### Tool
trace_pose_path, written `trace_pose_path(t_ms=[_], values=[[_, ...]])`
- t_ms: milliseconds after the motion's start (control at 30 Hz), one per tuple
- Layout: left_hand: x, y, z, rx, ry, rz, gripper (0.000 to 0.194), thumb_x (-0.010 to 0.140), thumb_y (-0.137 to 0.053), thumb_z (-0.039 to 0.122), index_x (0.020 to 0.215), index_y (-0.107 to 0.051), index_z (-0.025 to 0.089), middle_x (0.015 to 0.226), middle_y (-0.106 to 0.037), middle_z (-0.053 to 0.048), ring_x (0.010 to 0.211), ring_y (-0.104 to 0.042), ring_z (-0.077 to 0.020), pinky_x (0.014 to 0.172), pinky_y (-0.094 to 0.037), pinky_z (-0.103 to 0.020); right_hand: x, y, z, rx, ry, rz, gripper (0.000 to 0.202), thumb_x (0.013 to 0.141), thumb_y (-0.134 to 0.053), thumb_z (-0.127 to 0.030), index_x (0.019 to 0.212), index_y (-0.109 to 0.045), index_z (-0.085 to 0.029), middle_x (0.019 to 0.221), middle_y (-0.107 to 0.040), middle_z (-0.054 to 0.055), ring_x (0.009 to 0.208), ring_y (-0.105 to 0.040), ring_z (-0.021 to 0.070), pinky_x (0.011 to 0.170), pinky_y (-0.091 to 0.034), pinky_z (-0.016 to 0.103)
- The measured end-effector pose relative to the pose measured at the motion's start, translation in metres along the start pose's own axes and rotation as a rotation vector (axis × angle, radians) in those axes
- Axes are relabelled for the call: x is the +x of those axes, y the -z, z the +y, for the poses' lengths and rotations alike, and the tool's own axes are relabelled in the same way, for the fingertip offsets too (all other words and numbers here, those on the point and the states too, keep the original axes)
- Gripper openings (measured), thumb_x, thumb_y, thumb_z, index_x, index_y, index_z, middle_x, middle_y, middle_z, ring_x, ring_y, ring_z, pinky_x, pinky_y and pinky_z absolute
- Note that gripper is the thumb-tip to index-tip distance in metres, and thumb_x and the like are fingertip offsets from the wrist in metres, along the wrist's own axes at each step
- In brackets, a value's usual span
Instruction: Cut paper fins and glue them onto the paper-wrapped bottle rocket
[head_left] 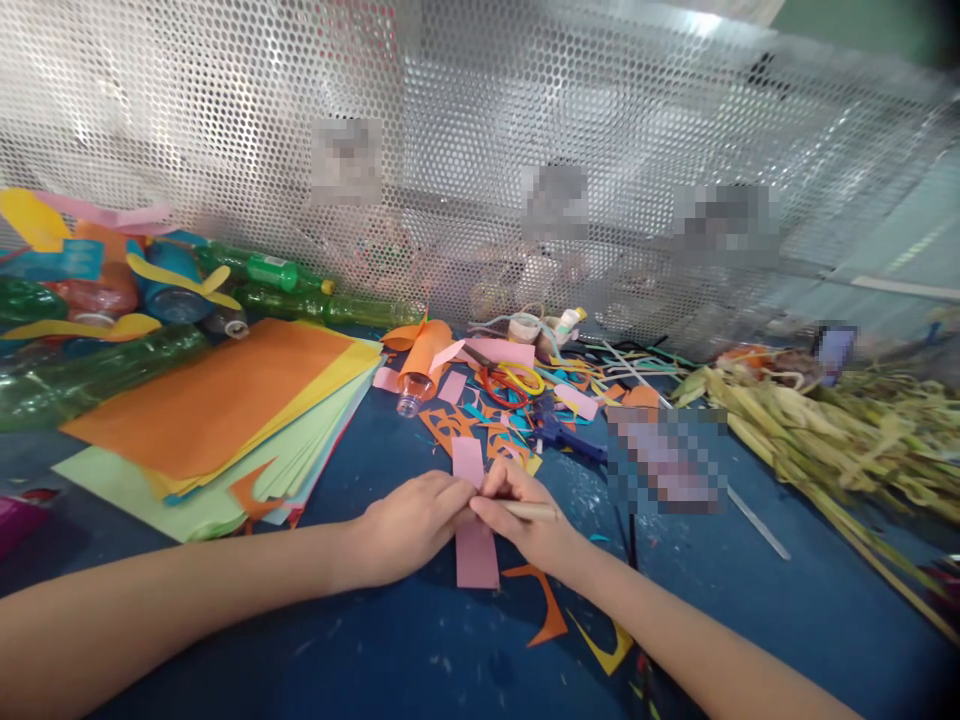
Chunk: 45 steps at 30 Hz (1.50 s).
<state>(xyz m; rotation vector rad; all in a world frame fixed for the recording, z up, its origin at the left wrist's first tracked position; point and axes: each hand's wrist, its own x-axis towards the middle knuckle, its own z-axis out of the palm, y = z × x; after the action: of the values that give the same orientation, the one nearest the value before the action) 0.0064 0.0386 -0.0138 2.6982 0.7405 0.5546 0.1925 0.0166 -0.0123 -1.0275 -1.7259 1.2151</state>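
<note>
A pink paper strip [478, 560] lies lengthwise on the blue table, its middle covered by my hands. My left hand [409, 525] is closed over the strip from the left, fingers curled and pressed on it. From the right, my right hand [536, 515] pinches a slim pale pencil [529, 510], with its tip end hidden between the two hands. Both hands meet above the strip. Just behind it lie orange paper scraps [450, 425]. Nearer to me, by my right forearm, are a curved orange scrap [550, 610] and a yellow scrap [604, 645].
Coloured paper sheets [225, 400] are stacked at left, with green plastic bottles [112, 370] behind. An orange-wrapped bottle [424, 360], red-handled scissors [502, 388] and blue-handled scissors [574, 438] lie ahead. Dry husks [810, 430] fill the right. A perforated metal screen [465, 130] stands behind.
</note>
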Motion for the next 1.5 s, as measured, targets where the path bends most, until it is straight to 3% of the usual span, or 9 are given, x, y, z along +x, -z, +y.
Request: trace_pose_path(t_ms=[233,667,767,900,1067,1200,1300,1367,1500], values=[[0.004,0.007,0.006,-0.159,0.068,0.010,0.020,0.094,-0.031,0.022,0.087,-0.049,0.017,0.079,-0.058,-0.003,0.072,-0.055,-0.0158,0.066,-0.045,-0.027,-0.001,0.000,-0.002,0.109,0.005,-0.009,0.019,0.086,-0.054,-0.032,0.075,-0.043,-0.022,0.060,-0.055,-0.005,0.056,-0.053,0.0117,0.054,-0.039,0.024],[0.005,0.005,0.001,-0.168,0.039,-0.031,0.022,0.093,-0.035,0.025,0.087,-0.054,0.017,0.079,-0.060,-0.004,0.072,-0.057,-0.0162,0.065,-0.045,-0.027,0.001,0.002,-0.009,0.045,0.015,-0.018,0.020,0.086,-0.054,-0.035,0.074,-0.047,-0.020,0.054,-0.044,-0.007,0.047,-0.040,0.0082,0.047,-0.032,0.021],[0.007,0.017,-0.004,-0.160,0.021,0.043,0.018,0.091,-0.041,0.023,0.098,-0.057,0.019,0.086,-0.063,-0.003,0.078,-0.058,-0.0160,0.071,-0.046,-0.028,0.003,0.010,-0.011,0.008,0.042,0.100,0.024,0.092,-0.041,-0.037,0.077,-0.049,-0.020,0.055,-0.050,-0.004,0.049,-0.047,0.0106,0.050,-0.038,0.023],[0.013,0.042,-0.029,-0.008,0.121,0.316,0.019,0.086,-0.047,0.020,0.100,-0.059,0.016,0.089,-0.063,-0.006,0.085,-0.057,-0.0183,0.078,-0.047,-0.032,0.011,0.029,-0.007,-0.443,0.114,0.342,0.018,0.091,-0.044,-0.033,0.100,-0.056,-0.022,0.078,-0.063,0.002,0.070,-0.059,0.0161,0.068,-0.047,0.029],[0.014,0.067,-0.074,0.215,0.191,0.394,0.040,0.077,-0.038,-0.001,0.107,-0.058,0.016,0.106,-0.055,-0.010,0.101,-0.051,-0.0220,0.089,-0.042,-0.038,0.014,0.046,0.001,-1.135,0.115,0.197,0.031,0.083,-0.047,-0.007,0.105,-0.064,-0.021,0.102,-0.063,0.011,0.093,-0.057,0.0253,0.082,-0.047,0.040],[0.010,0.071,-0.100,0.346,0.132,0.232,0.053,0.075,-0.036,-0.003,0.117,-0.055,0.023,0.108,-0.050,-0.009,0.098,-0.050,-0.0222,0.083,-0.044,-0.036,0.008,0.032,-0.014,-1.334,0.107,0.209,0.037,0.078,-0.047,0.002,0.104,-0.064,-0.018,0.116,-0.056,0.015,0.104,-0.051,0.0296,0.087,-0.044,0.044],[0.009,0.067,-0.107,0.449,0.071,0.170,0.048,0.082,-0.039,0.003,0.120,-0.054,0.028,0.108,-0.049,-0.009,0.096,-0.050,-0.0219,0.082,-0.044,-0.035,-0.001,0.008,-0.027,-1.117,0.147,0.140,0.015,0.085,-0.053,-0.019,0.099,-0.057,-0.017,0.096,-0.059,0.010,0.088,-0.056,0.0233,0.079,-0.048,0.038],[0.011,0.065,-0.107,0.503,0.019,0.165,0.047,0.085,-0.039,0.006,0.124,-0.050,0.030,0.115,-0.047,-0.010,0.101,-0.048,-0.0231,0.084,-0.042,-0.036,-0.006,-0.007,-0.030,-1.006,0.092,0.050,0.023,0.079,-0.062,-0.036,0.091,-0.054,-0.018,0.086,-0.058,0.006,0.078,-0.057,0.0212,0.070,-0.051,0.035],[0.019,0.065,-0.106,0.540,-0.077,0.124,0.047,0.087,-0.041,0.010,0.129,-0.045,0.033,0.123,-0.046,-0.009,0.109,-0.046,-0.0247,0.088,-0.040,-0.038,-0.012,-0.022,-0.027,-1.036,0.058,0.004,0.020,0.075,-0.067,-0.030,0.080,-0.052,-0.018,0.084,-0.056,0.006,0.080,-0.056,0.0224,0.072,-0.050,0.037]])
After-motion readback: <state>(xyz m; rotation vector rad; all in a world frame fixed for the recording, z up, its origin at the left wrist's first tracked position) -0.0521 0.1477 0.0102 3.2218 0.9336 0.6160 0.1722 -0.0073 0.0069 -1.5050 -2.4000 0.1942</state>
